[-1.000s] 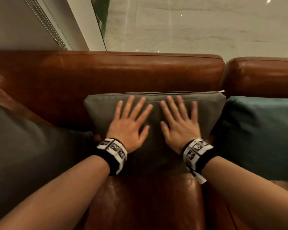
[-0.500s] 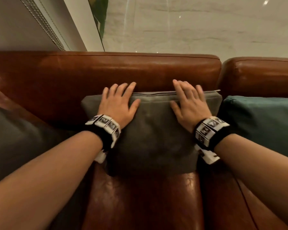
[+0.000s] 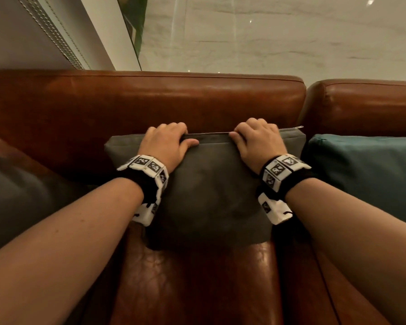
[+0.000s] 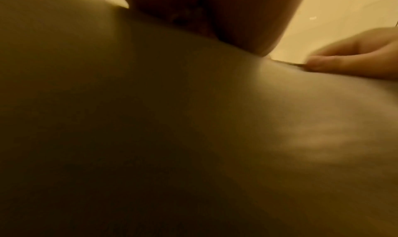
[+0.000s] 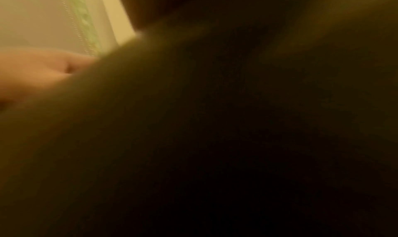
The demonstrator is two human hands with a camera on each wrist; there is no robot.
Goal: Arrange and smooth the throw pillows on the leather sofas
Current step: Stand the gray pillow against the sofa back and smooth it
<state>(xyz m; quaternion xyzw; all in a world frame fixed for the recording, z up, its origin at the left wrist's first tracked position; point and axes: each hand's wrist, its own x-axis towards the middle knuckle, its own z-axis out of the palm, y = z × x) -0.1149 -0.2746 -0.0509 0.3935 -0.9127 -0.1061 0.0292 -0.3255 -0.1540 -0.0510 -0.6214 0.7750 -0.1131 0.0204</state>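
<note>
Head view: a grey pillow [image 3: 211, 198] stands upright against the back of a brown leather sofa [image 3: 174, 102], its zippered top edge running left to right. The left hand [image 3: 167, 144] and right hand [image 3: 258, 139] each curl their fingers over that top edge, thumbs on the front face. A teal pillow [image 3: 366, 174] sits just beside it on the right.

Left wrist view: blurred grey fabric, with the right hand's fingers [image 4: 344, 61] on the edge.

Right wrist view: mostly dark; the hand's hold cannot be told.
</note>
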